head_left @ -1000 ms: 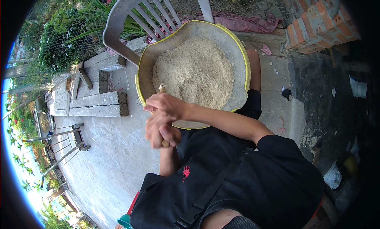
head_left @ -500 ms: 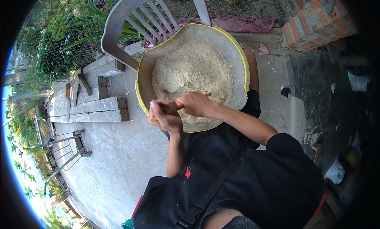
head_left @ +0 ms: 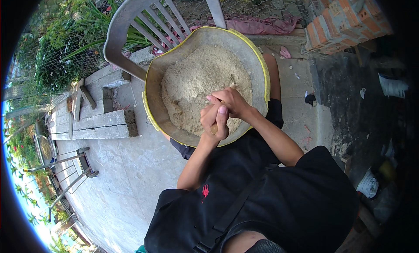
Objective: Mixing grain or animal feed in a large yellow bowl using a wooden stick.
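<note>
A wide grey basin (head_left: 153, 74) with a yellow rim sits before me, against my lap. Pale, crumbly, meal-like material (head_left: 192, 69) fills much of it, heaped toward the far side. Both fists are wrapped around one wooden stick (head_left: 214, 129); its butt shows below the left fist. My left hand (head_left: 213, 119) grips it near the basin's near rim, thumb on top. Just beyond, touching it, my right hand (head_left: 231, 102) is closed around the stick farther along. The stick's far tip pokes out beyond the right hand into the meal, so its working end is partly buried.
A grey plastic chair (head_left: 114, 34) stands behind the basin. Concrete beams (head_left: 96, 126) and wood pieces lie to the left, with a metal hand cart (head_left: 83, 163) nearer. Bricks (head_left: 345, 23) are stacked at far right. A wire fence and plants line the back.
Both hands have swung to the right with the stick, from the basin's near left toward its near right. The stick's tip now shows farther into the meal.
</note>
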Demonstrator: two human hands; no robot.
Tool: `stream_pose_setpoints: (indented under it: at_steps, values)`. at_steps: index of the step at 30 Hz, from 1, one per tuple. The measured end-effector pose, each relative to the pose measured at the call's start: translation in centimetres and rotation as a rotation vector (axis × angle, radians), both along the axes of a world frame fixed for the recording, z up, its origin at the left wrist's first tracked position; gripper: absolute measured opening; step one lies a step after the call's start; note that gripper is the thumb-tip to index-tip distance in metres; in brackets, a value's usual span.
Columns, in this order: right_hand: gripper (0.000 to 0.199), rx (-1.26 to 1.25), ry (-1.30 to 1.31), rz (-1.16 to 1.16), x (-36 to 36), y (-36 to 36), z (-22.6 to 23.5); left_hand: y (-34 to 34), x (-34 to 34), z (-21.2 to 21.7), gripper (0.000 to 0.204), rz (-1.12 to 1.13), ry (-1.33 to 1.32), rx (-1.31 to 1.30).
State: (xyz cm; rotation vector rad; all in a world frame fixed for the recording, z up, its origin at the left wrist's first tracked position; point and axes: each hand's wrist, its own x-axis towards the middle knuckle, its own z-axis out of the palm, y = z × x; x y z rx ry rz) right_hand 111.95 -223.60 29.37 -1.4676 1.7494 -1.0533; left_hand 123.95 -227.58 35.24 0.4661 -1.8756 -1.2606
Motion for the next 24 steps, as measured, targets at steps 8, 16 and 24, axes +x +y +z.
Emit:
stream_pose_setpoints:
  at_steps: [8,16,24]
  values:
    - [0.013,-0.066,-0.102,0.179,6.0,-0.1,0.2,-0.2,3.9,4.3,0.042,0.038,-0.131,0.154]
    - [0.018,0.008,-0.199,0.465,10.4,-7.7,-1.5,-3.3,7.3,1.9,0.051,0.542,-0.131,0.049]
    - [0.016,-0.332,-0.166,0.512,11.8,-16.1,-7.5,-8.5,4.8,1.8,0.057,0.794,-0.019,0.003]
